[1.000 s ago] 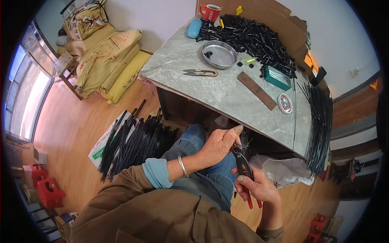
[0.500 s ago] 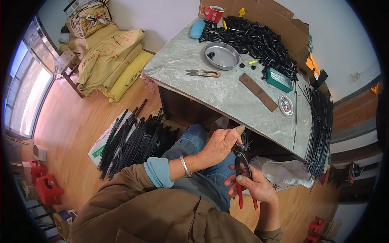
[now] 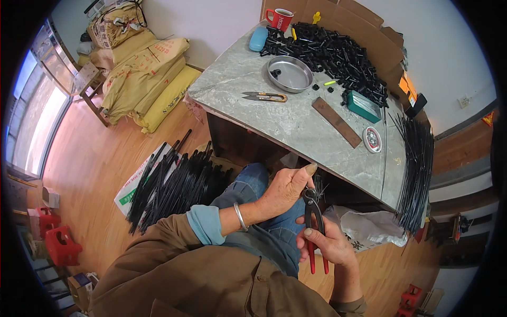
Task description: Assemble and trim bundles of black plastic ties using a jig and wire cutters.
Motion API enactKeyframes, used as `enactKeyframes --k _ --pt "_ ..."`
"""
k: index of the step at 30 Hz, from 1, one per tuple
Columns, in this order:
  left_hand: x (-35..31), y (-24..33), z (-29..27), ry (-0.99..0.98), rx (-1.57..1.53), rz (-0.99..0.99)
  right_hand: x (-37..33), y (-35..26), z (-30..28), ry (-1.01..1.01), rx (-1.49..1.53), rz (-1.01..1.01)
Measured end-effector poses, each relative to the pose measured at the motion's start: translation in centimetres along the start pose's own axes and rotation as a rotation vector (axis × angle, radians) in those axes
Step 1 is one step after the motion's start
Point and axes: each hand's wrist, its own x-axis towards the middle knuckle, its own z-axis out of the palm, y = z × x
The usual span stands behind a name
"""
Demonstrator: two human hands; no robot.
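Observation:
My right hand (image 3: 332, 243) is wrapped round the red-handled end-cutting pincers (image 3: 310, 216), whose dark jaws point away from me over my lap. Right beside those jaws is my left hand (image 3: 289, 186), thumb pressed against bent fingers. Whatever it pinches is too small or too hidden to make out. Both hands are just short of the table's near edge, above my jeans. To the left on the floor lies a bundle of long black rods (image 3: 179, 185) on a white sack.
The grey marbled table (image 3: 232, 79) carries a heap of black parts (image 3: 338, 55), a round metal dish (image 3: 290, 74), thread snips (image 3: 264, 97), a brown bar (image 3: 337, 122), a green box (image 3: 363, 107) and a small round dish (image 3: 372, 139). Thin black rods (image 3: 414, 169) overhang its right end. Stuffed sacks (image 3: 142, 79) stand far left.
The pincers' handles have been squeezed closer together, and my right hand has shifted slightly left. My left hand has stayed almost in place.

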Motion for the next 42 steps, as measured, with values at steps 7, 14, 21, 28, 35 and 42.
enactKeyframes --k 7,14,21,28,35,42 --pt "-0.1 0.2 0.0 -0.02 0.005 -0.007 0.0 0.0 -0.6 -0.045 0.135 0.033" --pt "0.0 -0.1 0.0 -0.013 0.018 -0.011 -0.2 -0.6 -0.4 -0.051 0.066 0.039" --pt "0.0 -0.3 -0.1 -0.006 0.011 0.032 0.6 0.3 -0.1 0.03 -0.022 0.003" --pt "0.1 0.0 -0.4 -0.056 0.046 0.035 2.3 3.0 0.1 0.498 -0.858 -0.295" --pt "-0.4 1.2 -0.1 -0.065 0.022 -0.055 3.3 4.2 -0.5 0.685 -1.181 -0.516" --pt "-0.1 0.8 -0.6 -0.075 0.05 -0.034 1.3 0.8 1.1 0.262 -0.396 -0.141"
